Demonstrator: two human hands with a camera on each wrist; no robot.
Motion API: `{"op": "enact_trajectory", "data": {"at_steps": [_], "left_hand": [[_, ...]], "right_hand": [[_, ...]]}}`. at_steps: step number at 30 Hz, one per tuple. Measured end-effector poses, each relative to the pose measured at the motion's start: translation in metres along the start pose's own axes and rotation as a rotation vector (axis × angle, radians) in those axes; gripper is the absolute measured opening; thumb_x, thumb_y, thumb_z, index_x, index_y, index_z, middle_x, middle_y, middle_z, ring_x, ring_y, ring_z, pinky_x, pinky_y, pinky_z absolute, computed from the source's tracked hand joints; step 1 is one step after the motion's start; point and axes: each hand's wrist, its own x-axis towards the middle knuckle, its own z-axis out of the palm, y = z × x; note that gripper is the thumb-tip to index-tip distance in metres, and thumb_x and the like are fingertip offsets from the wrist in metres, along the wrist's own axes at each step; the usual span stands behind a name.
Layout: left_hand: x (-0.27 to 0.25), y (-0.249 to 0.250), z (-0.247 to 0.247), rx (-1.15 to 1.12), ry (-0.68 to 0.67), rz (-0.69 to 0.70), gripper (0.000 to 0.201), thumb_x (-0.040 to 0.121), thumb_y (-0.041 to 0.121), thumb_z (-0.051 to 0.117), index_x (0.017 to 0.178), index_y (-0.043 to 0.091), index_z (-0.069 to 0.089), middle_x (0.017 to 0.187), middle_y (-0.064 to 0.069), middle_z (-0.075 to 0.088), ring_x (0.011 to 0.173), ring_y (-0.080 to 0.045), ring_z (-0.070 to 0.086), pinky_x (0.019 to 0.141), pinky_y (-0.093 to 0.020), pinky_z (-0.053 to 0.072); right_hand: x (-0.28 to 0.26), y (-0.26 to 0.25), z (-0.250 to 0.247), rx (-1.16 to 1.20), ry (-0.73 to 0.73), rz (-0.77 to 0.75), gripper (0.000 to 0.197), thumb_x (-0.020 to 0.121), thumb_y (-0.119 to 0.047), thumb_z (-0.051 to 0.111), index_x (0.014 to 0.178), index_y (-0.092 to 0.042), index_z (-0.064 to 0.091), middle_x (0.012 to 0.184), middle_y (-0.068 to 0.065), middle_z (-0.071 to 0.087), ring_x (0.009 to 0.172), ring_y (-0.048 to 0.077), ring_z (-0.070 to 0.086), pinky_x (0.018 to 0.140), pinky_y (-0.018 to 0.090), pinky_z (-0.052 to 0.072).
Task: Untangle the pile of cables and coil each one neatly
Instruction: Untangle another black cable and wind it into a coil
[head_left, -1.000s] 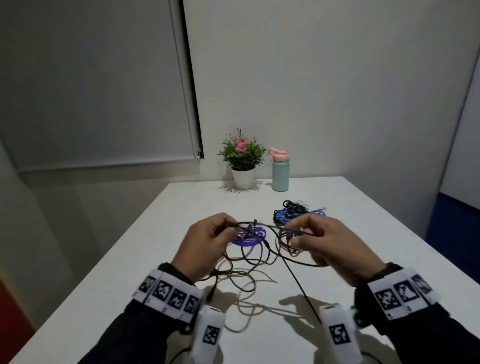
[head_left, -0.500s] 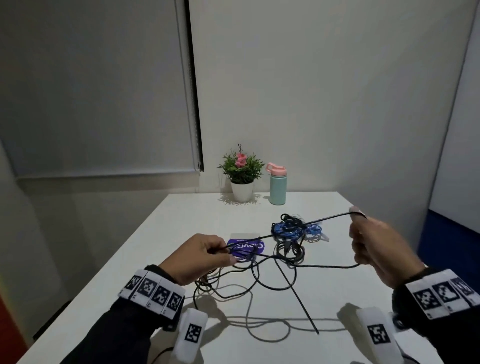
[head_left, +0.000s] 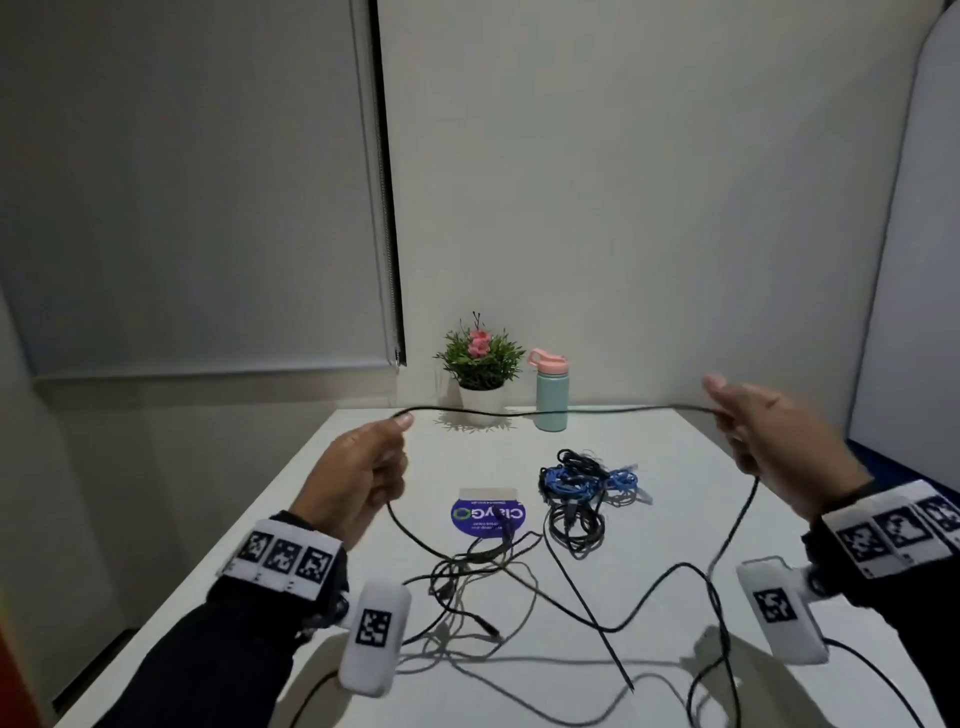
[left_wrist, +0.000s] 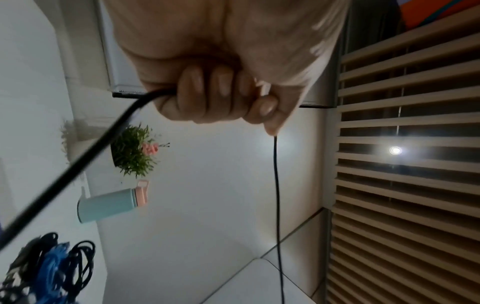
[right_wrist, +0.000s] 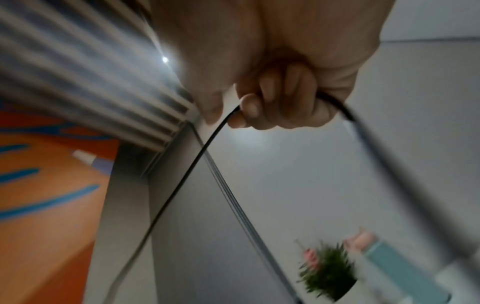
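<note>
A long black cable (head_left: 587, 411) stretches nearly taut in the air between both raised hands. My left hand (head_left: 363, 467) grips it in a fist, and the left wrist view shows the fingers (left_wrist: 205, 92) curled round the cable (left_wrist: 276, 195). My right hand (head_left: 769, 436) holds the other part, fingers (right_wrist: 270, 98) curled on the cable (right_wrist: 182, 181). Slack from both hands drops to loose black loops (head_left: 467, 566) on the white table (head_left: 322, 519). A tangle of blue and black cables (head_left: 582, 478) lies farther back, with a small black coil (head_left: 576, 525) in front of it.
A round purple sticker card (head_left: 487, 514) lies on the table beside the tangle. A potted plant (head_left: 480, 364) and a teal bottle with a pink lid (head_left: 550, 395) stand at the table's far edge against the wall. A window blind covers the left wall.
Both hands have risen and moved far apart, drawing the black cable out of the loose pile into a long straight span. The head view has tilted upward.
</note>
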Motion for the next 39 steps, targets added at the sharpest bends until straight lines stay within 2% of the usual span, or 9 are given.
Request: {"op": "enact_trajectory", "data": {"at_steps": [5,8,13,17,21,25,28,33,39], "left_hand": [[0.021,0.011,-0.016,0.241,0.286,0.087,0.039,0.100,0.039,0.056,0.071,0.013,0.056,0.048,0.008,0.027,0.039,-0.007,0.022,0.039,-0.016,0.019],[0.029,0.017,-0.031,0.070,0.344,-0.111,0.066,0.081,0.079,0.054,0.063,0.016,0.055,0.045,0.007,0.027,0.036,-0.010,0.027,0.040,-0.017,0.022],[0.032,0.004,-0.043,0.090,0.302,-0.251,0.081,0.051,0.101,0.051,0.055,0.020,0.044,0.048,0.006,0.025,0.036,-0.011,0.018,0.042,-0.015,0.015],[0.029,-0.011,-0.042,0.510,0.287,-0.238,0.052,0.070,0.059,0.069,0.086,0.010,0.059,0.060,0.001,0.043,0.049,-0.015,0.035,0.048,-0.023,0.024],[0.025,-0.012,0.003,0.640,0.032,-0.062,0.070,0.065,0.021,0.064,0.133,0.016,0.048,0.133,-0.008,0.056,0.121,-0.020,0.054,0.093,-0.035,0.048],[0.015,0.023,0.063,0.457,-0.224,0.143,0.052,0.083,0.018,0.054,0.135,0.015,0.055,0.126,0.000,0.064,0.120,-0.014,0.060,0.087,-0.024,0.053],[0.009,0.032,0.094,0.480,-0.341,0.073,0.033,0.102,0.011,0.049,0.134,0.009,0.057,0.125,-0.004,0.068,0.121,-0.021,0.061,0.105,-0.040,0.046],[-0.003,0.013,0.098,0.409,-0.512,0.048,0.020,0.099,0.032,0.060,0.086,0.021,0.072,0.062,0.011,0.056,0.059,-0.008,0.051,0.066,-0.028,0.044],[0.024,0.002,0.037,0.052,0.104,0.048,0.025,0.103,0.024,0.053,0.084,0.010,0.063,0.054,0.009,0.040,0.042,-0.002,0.031,0.039,-0.017,0.028]], "right_hand": [[-0.001,-0.008,0.001,-0.260,-0.225,-0.006,0.044,0.083,-0.043,0.074,0.066,-0.021,0.039,0.057,-0.013,0.033,0.052,0.010,0.030,0.051,0.030,0.029],[0.010,-0.002,0.004,0.093,-0.110,0.061,0.041,0.090,-0.025,0.069,0.062,-0.021,0.039,0.052,-0.009,0.031,0.046,0.013,0.030,0.053,0.032,0.032],[0.014,-0.017,0.012,0.684,0.053,0.373,0.061,0.086,-0.075,0.044,0.055,-0.023,0.035,0.047,-0.003,0.030,0.037,0.013,0.027,0.047,0.022,0.040],[0.018,-0.043,0.022,0.723,-0.113,0.283,0.078,0.064,-0.096,0.038,0.053,-0.020,0.029,0.047,-0.002,0.016,0.035,0.011,0.014,0.046,0.021,0.011],[0.015,-0.064,0.071,0.655,-0.274,0.196,0.069,0.083,-0.083,0.031,0.055,-0.020,0.033,0.053,-0.002,0.016,0.043,0.014,0.012,0.045,0.023,0.013],[0.004,-0.076,0.119,0.533,-0.313,0.168,0.057,0.095,-0.067,0.037,0.057,-0.025,0.033,0.060,-0.001,0.012,0.049,0.016,0.010,0.048,0.027,0.010],[-0.004,-0.084,0.134,0.720,-0.337,0.148,0.059,0.098,-0.062,0.034,0.055,-0.021,0.035,0.055,-0.001,0.018,0.047,0.013,0.013,0.048,0.028,0.008],[-0.005,-0.088,0.120,1.119,-0.432,0.094,0.063,0.096,-0.067,0.028,0.059,-0.017,0.028,0.050,-0.002,0.020,0.036,0.009,0.020,0.042,0.014,0.022],[0.007,-0.065,0.060,0.903,-0.107,0.129,0.057,0.100,-0.057,0.033,0.055,-0.022,0.033,0.050,-0.006,0.022,0.038,0.010,0.016,0.038,0.017,0.013]]}}
